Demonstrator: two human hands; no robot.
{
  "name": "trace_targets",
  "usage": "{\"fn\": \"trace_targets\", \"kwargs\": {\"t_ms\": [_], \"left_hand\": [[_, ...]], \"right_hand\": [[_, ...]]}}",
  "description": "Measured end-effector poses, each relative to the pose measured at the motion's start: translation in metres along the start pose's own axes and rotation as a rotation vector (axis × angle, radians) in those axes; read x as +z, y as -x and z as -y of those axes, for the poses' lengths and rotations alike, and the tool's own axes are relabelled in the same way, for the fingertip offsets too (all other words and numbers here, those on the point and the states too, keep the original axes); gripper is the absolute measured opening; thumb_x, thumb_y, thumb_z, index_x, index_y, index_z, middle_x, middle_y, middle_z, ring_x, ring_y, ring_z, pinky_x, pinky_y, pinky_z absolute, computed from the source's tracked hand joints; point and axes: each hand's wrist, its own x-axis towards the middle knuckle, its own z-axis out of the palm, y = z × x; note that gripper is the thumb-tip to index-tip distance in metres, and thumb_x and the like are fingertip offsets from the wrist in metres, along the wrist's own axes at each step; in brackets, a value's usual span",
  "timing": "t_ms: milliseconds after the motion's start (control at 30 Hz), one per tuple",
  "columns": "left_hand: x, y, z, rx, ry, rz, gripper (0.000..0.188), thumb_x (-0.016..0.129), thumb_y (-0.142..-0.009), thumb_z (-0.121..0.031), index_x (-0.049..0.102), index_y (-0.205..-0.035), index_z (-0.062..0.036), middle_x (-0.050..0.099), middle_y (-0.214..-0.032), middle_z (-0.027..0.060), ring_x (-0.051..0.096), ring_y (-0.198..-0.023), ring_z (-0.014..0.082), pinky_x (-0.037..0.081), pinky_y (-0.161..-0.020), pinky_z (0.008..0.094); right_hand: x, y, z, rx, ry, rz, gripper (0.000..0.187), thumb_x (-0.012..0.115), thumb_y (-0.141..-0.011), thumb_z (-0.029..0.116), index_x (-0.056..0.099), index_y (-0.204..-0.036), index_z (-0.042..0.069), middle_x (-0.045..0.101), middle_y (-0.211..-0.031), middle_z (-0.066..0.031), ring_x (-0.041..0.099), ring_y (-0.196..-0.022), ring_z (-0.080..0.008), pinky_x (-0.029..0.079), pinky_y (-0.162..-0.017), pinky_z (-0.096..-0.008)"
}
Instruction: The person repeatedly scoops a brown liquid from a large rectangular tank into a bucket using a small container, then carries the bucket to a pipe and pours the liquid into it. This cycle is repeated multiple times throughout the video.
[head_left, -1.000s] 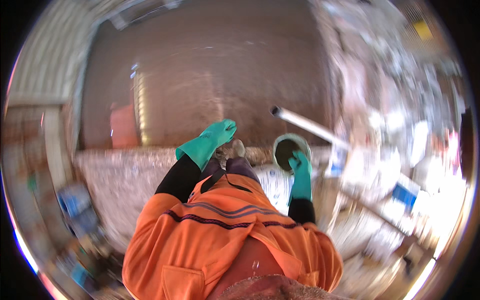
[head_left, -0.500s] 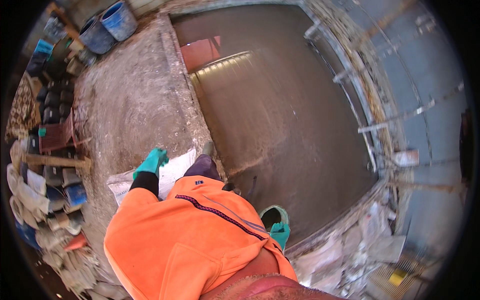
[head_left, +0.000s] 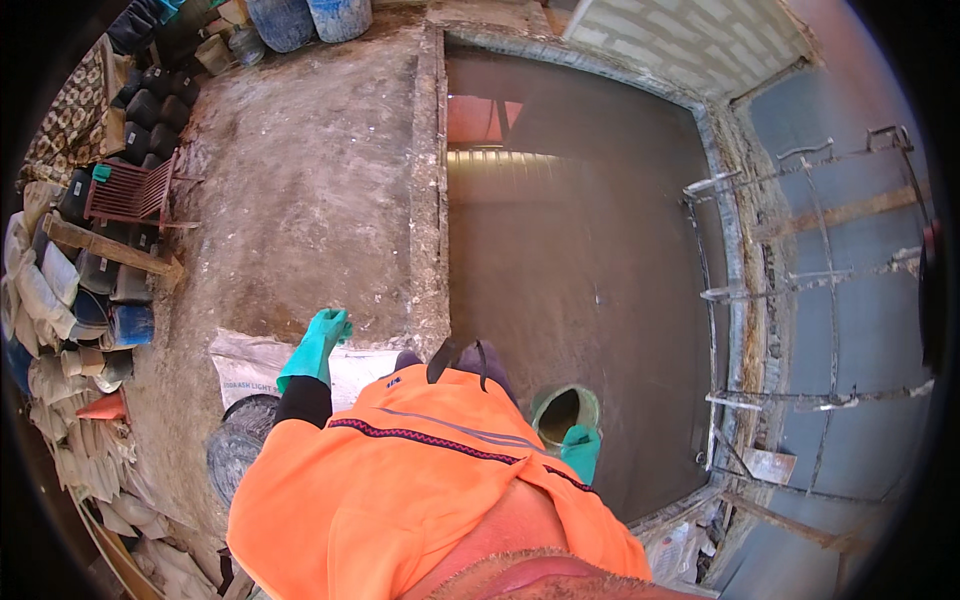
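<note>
My right hand (head_left: 580,452), in a teal rubber glove, grips the near rim of a greenish bucket (head_left: 592,405). The bucket is over the brown liquid (head_left: 570,280) of a large tank, and brownish contents show in its mouth. On the left, my left hand (head_left: 318,347) wears the same kind of glove. Its fingers are curled with nothing visible in them. Underneath and beside it a white printed sack (head_left: 243,365) lies on the floor. A dark, dirty round container (head_left: 228,458) stands by my left forearm, partly hidden by my sleeve.
A raised concrete edge (head_left: 428,200) divides the stained floor (head_left: 300,200) from the tank. A metal bar frame (head_left: 825,270) runs along the right side. Blue barrels (head_left: 340,18) stand at the back. Along the left are a reddish slatted chair (head_left: 135,190), dark jugs (head_left: 143,108) and piled sacks (head_left: 75,430).
My view has turned, so the tank now looks straighter. My right hand still grips the bucket, which shows more fully. The dark container by my left forearm has come into sight.
</note>
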Motion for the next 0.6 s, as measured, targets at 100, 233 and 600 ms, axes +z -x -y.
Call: {"fn": "trace_targets", "kwargs": {"t_ms": [100,233,600], "left_hand": [[0.003,-0.014,-0.056,0.049,0.117,-0.034,0.035,0.059,-0.098,-0.027,0.059,-0.119,0.0007,0.072,-0.095,0.0121,0.068,-0.075,0.0187,0.054,-0.061,0.0336],[0.001,-0.052,-0.118,0.006,0.208,-0.029,0.036,0.06,-0.099,-0.029,0.059,-0.121,-0.0006,0.072,-0.097,0.0115,0.069,-0.078,0.0181,0.054,-0.062,0.0322],[-0.11,-0.239,-0.258,-0.239,0.205,-0.188,0.028,0.062,-0.098,-0.029,0.063,-0.105,-0.0016,0.07,-0.083,0.0097,0.066,-0.062,0.0204,0.052,-0.05,0.0355]], "right_hand": [[0.09,-0.051,0.008,0.034,0.029,0.088,0.031,0.057,-0.095,0.021,0.066,-0.113,-0.002,0.064,-0.082,-0.0085,0.062,-0.066,-0.0233,0.057,-0.061,-0.0355],[0.212,-0.127,0.007,0.084,0.034,0.22,0.03,0.057,-0.095,0.02,0.066,-0.113,-0.002,0.063,-0.08,-0.0082,0.061,-0.064,-0.0233,0.057,-0.06,-0.0352],[0.6,-0.214,-0.062,-0.027,0.017,-0.1,0.014,0.067,-0.091,0.012,0.063,-0.1,0.003,0.065,-0.079,-0.0128,0.065,-0.064,-0.0249,0.063,-0.058,-0.0393]]}}
